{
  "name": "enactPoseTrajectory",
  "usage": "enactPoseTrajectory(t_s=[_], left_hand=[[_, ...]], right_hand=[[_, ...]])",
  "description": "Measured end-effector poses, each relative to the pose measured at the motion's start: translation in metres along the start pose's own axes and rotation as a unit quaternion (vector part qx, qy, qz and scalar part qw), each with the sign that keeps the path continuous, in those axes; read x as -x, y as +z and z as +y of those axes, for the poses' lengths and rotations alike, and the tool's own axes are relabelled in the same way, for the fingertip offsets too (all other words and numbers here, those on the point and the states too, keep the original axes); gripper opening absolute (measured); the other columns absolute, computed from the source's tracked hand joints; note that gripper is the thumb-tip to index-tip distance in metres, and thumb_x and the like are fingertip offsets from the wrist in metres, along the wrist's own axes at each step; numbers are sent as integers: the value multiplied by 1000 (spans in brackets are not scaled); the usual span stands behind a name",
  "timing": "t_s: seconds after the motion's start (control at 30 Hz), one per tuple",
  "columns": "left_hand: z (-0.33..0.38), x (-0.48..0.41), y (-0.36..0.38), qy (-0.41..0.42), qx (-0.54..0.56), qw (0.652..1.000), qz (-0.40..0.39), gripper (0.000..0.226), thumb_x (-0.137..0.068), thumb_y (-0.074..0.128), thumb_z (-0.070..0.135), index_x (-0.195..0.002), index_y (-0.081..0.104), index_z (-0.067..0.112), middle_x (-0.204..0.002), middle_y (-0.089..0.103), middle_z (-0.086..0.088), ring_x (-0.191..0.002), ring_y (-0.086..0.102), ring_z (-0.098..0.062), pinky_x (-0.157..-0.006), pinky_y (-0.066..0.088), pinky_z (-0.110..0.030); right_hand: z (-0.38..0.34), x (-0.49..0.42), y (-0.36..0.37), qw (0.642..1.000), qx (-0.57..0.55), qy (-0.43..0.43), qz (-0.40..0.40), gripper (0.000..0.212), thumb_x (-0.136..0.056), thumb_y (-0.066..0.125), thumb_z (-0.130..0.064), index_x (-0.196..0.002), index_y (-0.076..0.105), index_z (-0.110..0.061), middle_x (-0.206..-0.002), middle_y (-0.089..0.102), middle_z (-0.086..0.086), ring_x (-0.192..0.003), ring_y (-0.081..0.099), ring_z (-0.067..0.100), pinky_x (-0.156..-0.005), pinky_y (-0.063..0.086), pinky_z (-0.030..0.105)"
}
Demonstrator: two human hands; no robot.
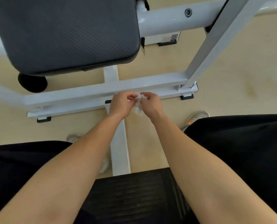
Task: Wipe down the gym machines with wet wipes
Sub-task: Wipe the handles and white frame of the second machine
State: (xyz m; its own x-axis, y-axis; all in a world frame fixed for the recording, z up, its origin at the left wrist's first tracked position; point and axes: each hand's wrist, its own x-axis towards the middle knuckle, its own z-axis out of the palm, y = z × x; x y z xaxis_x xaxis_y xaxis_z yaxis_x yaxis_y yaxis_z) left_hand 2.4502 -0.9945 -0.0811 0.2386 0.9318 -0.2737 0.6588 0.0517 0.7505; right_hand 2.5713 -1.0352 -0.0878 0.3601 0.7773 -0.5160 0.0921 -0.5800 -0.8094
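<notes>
Two hands meet at your 12 o'clock, low over the machine's base.

Far left, 10 o'clock: the black roller [32, 83] pokes out from under the grey pad [65, 33]. The pad fills the upper left.

White crossbar [79, 96] runs along the tan floor [247, 78] from 9 o'clock toward 2 o'clock.

Your left hand [121, 104]: knuckles up, fingers curled, tips pinching the left side of the wipe.

Wipe [138, 105]: white, crumpled, held between both hands just in front of the crossbar. You cannot tell whether it touches the bar.

Your right hand [152, 105]: fingers curled, pinching the wipe's upper right edge. The two hands sit close together, joined by the wipe.

Slanted bar [215, 42], white, climbs from the crossbar's right end toward 1 o'clock.

Shoe [194, 118]: pale with an orange mark, at 3 o'clock from the hands, on the floor beside your black-clad right leg.

Black ribbed seat [134, 199] sits at 6 o'clock, between your forearms.
</notes>
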Motion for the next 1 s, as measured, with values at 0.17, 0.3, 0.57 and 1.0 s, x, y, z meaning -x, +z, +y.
enactPoseTrajectory(t_s=[0.17,0.3,0.57,1.0], left_hand=[[-34,63,-18,-105,171,979,-37,20,-99,60,11,-106,67,28,-106,71,1,-87,65,-4,-77,55,-32],[-65,80,-33,-148,193,969,-43,27,-90,70,4,-108,67,24,-96,69,6,-88,64,-7,-78,52,-27],[-119,67,-17,-215,174,955,109,14,-87,73,16,-84,72,30,-86,72,9,-84,68,-13,-75,52,-25],[-144,-6,-10,-273,197,917,216,11,-87,69,16,-87,61,24,-84,62,12,-70,56,-2,-58,39,-11]], right_hand=[[13,38,31,992,-4,-32,-125,20,-88,53,-17,-84,73,-17,-80,68,-5,-79,62,13,-75,51,33],[31,45,50,989,34,-51,-132,16,-88,61,-11,-91,77,-12,-82,71,-1,-73,62,11,-62,46,20],[46,24,97,993,21,-20,-114,14,-83,75,-15,-95,71,-9,-84,70,3,-69,63,11,-54,47,18],[42,-35,132,999,-1,-18,39,12,-83,65,-6,-88,67,-17,-84,66,-9,-70,63,10,-67,54,25]])
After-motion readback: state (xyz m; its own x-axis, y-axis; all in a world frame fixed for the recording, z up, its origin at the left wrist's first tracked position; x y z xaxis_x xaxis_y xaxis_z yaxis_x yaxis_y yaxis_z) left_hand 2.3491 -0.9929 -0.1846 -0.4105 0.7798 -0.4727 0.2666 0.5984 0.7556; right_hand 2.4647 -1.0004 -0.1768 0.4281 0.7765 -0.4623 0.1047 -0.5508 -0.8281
